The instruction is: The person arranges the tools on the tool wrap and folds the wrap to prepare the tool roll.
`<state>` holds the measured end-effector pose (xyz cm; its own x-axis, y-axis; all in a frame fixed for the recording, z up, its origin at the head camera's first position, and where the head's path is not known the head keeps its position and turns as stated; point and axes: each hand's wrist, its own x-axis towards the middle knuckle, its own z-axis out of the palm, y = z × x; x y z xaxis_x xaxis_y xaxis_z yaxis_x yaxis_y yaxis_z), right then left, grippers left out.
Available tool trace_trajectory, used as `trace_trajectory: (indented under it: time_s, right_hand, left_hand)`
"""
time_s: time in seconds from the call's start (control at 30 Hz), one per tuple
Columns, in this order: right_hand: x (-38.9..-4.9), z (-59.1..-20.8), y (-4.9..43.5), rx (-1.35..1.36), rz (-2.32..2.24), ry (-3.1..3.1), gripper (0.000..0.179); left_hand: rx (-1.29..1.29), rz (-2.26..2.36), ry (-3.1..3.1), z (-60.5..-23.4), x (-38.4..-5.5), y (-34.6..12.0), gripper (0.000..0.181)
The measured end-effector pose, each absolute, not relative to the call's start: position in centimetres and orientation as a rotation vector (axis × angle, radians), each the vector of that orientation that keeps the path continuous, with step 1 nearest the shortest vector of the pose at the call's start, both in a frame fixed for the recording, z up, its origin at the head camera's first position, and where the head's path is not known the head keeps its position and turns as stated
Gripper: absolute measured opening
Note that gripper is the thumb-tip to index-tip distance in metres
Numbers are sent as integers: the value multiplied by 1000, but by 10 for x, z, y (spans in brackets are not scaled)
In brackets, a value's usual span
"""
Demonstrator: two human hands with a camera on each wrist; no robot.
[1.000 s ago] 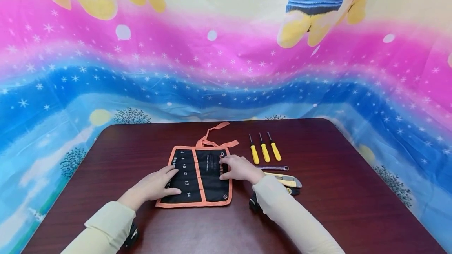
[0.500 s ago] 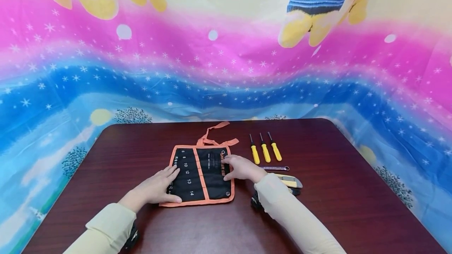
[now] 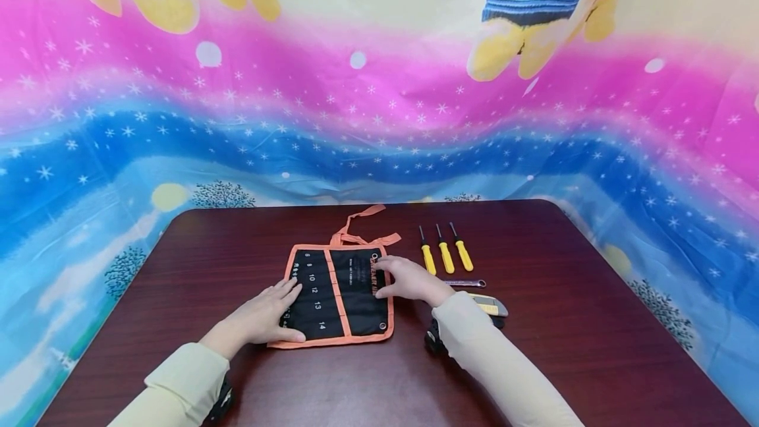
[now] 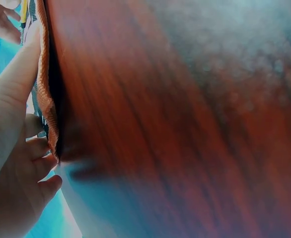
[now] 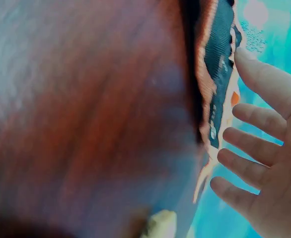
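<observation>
A black fabric tool roll with orange trim, printed size numbers and orange tie straps lies spread on the table. My left hand rests on its left edge, thumb stretched along the near corner. In the left wrist view, the thumb of the left hand lies over the orange edging and the other fingertips are at the border. Over the right edge of the roll is my right hand, fingers spread and holding nothing. The right wrist view shows the right hand with its fingers straight and apart, beside the roll.
Three yellow-handled screwdrivers lie side by side at the back right. A wrench lies below them. Partly hidden by the right sleeve is a yellow and grey utility knife, with a black item beside it. A printed cloth hangs behind the table.
The tool roll has shifted slightly to the right and its right side shows more of its lettering. My right hand has moved a little to the right; the left has barely moved.
</observation>
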<state>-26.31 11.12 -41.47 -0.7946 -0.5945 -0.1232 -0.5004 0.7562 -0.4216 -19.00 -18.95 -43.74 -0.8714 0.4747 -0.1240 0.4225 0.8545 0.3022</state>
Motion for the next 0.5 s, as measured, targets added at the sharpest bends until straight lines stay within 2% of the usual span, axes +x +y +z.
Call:
trace_trajectory:
  time_s: [0.5]
  right_hand:
    - [-253, -393, 151, -791, -786, 2748, 57]
  left_hand:
    - [694, 404, 2848, -438, -188, -189, 97]
